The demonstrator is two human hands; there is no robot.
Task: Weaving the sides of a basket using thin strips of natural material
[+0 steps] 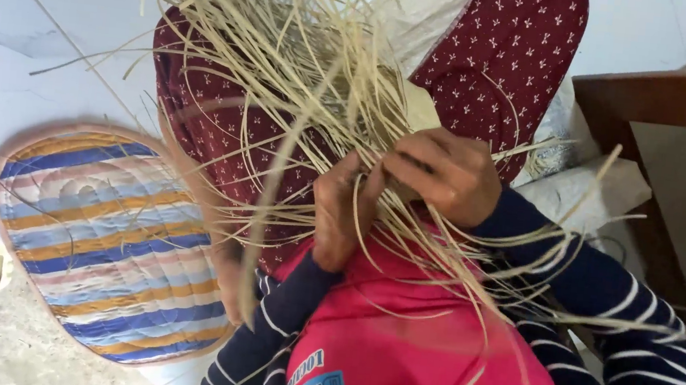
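In the head view, both hands meet at the middle of the frame on a bundle of pale straw strips [320, 88]. The left hand [339, 213] has its grip closed, fingers curled around a few strips with the thumb pressing them from the side. The right hand [447, 174] sits just beside and slightly above it, its grip also closed, fingertips pinching strips where the bundle narrows. Above the two grips the strips fan out wide and loose; below them thinner ends trail across a pink cloth [420, 345] lying over the lap. Both forearms wear navy sleeves with white stripes [641, 351]. Behind the strips are dark red patterned trousers [510, 57]. Left of the grips, well apart, a striped quilted mat [101, 235] lies on the floor. To the right stands a brown wooden stool [675, 100].
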